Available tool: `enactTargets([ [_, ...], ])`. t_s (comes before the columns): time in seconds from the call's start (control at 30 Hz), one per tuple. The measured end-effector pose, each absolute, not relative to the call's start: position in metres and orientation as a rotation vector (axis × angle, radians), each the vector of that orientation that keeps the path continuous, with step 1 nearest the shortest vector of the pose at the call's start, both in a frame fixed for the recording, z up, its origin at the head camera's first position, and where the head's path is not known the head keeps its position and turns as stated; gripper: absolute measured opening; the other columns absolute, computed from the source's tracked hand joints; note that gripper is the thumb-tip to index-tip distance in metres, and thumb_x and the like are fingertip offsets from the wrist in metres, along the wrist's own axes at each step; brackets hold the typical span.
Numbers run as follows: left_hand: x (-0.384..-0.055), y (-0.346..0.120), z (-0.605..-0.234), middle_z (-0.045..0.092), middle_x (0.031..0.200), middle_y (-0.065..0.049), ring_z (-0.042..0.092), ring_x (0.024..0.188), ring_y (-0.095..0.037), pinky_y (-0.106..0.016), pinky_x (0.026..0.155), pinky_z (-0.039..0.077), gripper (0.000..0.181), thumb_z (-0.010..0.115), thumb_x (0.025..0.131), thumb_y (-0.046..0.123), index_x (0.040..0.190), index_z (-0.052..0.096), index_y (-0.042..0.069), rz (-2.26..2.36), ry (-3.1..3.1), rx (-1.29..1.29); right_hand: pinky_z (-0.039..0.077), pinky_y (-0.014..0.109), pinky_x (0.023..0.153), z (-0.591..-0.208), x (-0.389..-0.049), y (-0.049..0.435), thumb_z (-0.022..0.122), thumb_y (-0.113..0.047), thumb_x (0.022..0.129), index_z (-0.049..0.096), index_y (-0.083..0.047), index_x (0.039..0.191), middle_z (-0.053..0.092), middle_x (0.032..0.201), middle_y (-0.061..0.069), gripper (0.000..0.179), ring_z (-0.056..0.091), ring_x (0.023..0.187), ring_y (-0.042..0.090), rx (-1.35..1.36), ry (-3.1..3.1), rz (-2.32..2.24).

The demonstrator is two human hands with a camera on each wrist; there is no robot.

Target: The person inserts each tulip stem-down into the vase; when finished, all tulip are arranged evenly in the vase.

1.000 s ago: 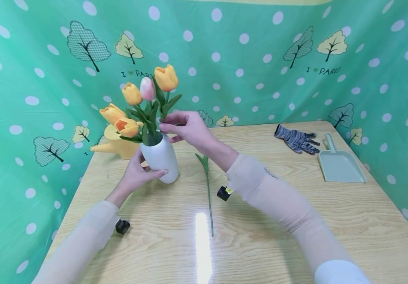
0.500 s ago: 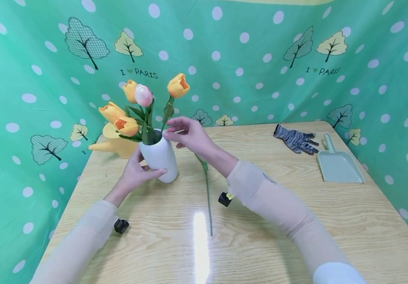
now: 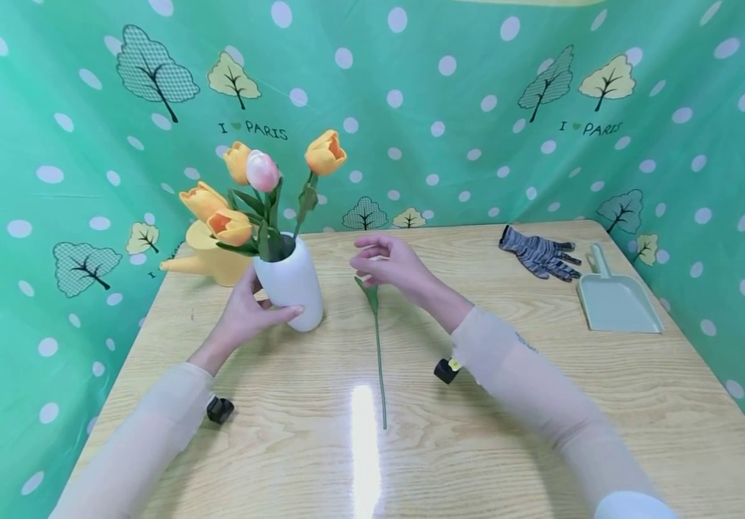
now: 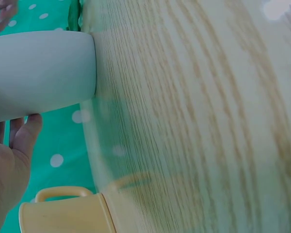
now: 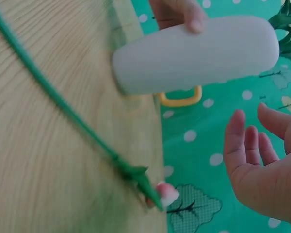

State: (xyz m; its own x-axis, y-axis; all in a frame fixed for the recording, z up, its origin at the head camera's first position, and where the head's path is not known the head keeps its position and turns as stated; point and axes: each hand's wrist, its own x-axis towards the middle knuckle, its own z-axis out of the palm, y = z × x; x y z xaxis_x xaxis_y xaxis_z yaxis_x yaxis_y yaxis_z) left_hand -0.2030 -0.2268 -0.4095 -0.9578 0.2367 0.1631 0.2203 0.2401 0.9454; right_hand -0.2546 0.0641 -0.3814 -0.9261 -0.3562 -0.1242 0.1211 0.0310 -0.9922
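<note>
My left hand grips the white vase low on its side, thumb across the front. In the vase stand several orange tulips and one pink tulip. A single orange tulip leans out at the right of the mouth, apart from the bunch. My right hand is in the air right of the vase, fingers loosely bent and holding nothing. Below it another tulip lies on the table, its bloom hidden by the hand in the head view. The right wrist view shows that bloom as pink.
A yellow watering can stands behind the vase on the left. At the back right lie a striped glove and a pale green dustpan. A green dotted cloth hangs close behind the wooden table.
My right hand has let go of the orange tulip at the vase's mouth and moved right, over the lying tulip. That orange tulip now leans further right. My left hand has stayed on the vase.
</note>
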Motion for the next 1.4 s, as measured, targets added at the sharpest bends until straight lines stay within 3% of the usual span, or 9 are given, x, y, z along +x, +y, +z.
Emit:
enactTargets([
  [0.13, -0.204, -0.227, -0.409, 0.049, 0.14, -0.004, 0.05, 0.122, -0.026, -0.03, 0.092, 0.055, 0.089, 0.089, 0.078, 0.007, 0.15, 0.038, 0.019, 1.862, 2.469, 0.457, 0.057, 0.04, 0.093, -0.397, -0.253, 0.08, 0.075, -0.008, 0.093, 0.057, 0.0, 0.133, 0.061, 0.119, 0.015, 0.044, 0.06, 0.115, 0.044, -0.185, 1.924, -1.927],
  [0.37, -0.204, -0.226, -0.408, 0.049, 0.14, -0.005, 0.05, 0.122, -0.026, -0.038, 0.095, 0.055, 0.089, 0.089, 0.078, 0.007, 0.15, 0.039, 0.02, 1.858, 2.472, 0.448, 0.055, 0.046, 0.097, -0.42, -0.248, 0.099, 0.074, -0.002, 0.092, 0.052, 0.002, 0.141, 0.059, 0.124, 0.018, 0.053, 0.065, 0.108, 0.035, -0.131, 1.926, -1.818],
  [0.77, -0.206, -0.223, -0.411, 0.048, 0.141, -0.005, 0.048, 0.123, -0.025, -0.047, 0.099, 0.053, 0.095, 0.092, 0.075, 0.01, 0.151, 0.037, 0.023, 1.861, 2.47, 0.407, 0.062, 0.042, 0.078, -0.445, -0.238, 0.113, 0.078, -0.01, 0.09, 0.051, 0.001, 0.138, 0.07, 0.107, 0.019, 0.056, 0.071, 0.085, 0.029, -0.044, 1.927, -1.507],
  [1.03, -0.205, -0.221, -0.41, 0.049, 0.14, -0.005, 0.047, 0.123, -0.025, -0.053, 0.099, 0.052, 0.095, 0.093, 0.074, 0.012, 0.15, 0.037, 0.022, 1.862, 2.485, 0.415, 0.063, 0.036, 0.065, -0.455, -0.239, 0.108, 0.084, -0.019, 0.086, 0.061, 0.0, 0.123, 0.073, 0.092, 0.018, 0.048, 0.073, 0.068, 0.022, -0.01, 1.987, -1.436],
  [1.4, -0.203, -0.221, -0.411, 0.05, 0.14, -0.004, 0.046, 0.124, -0.023, -0.054, 0.098, 0.051, 0.096, 0.093, 0.074, 0.013, 0.15, 0.037, 0.023, 1.854, 2.518, 0.429, 0.061, 0.033, 0.055, -0.455, -0.241, 0.096, 0.087, -0.032, 0.082, 0.07, -0.005, 0.102, 0.075, 0.081, 0.011, 0.038, 0.071, 0.058, 0.017, -0.05, 2.118, -1.311],
])
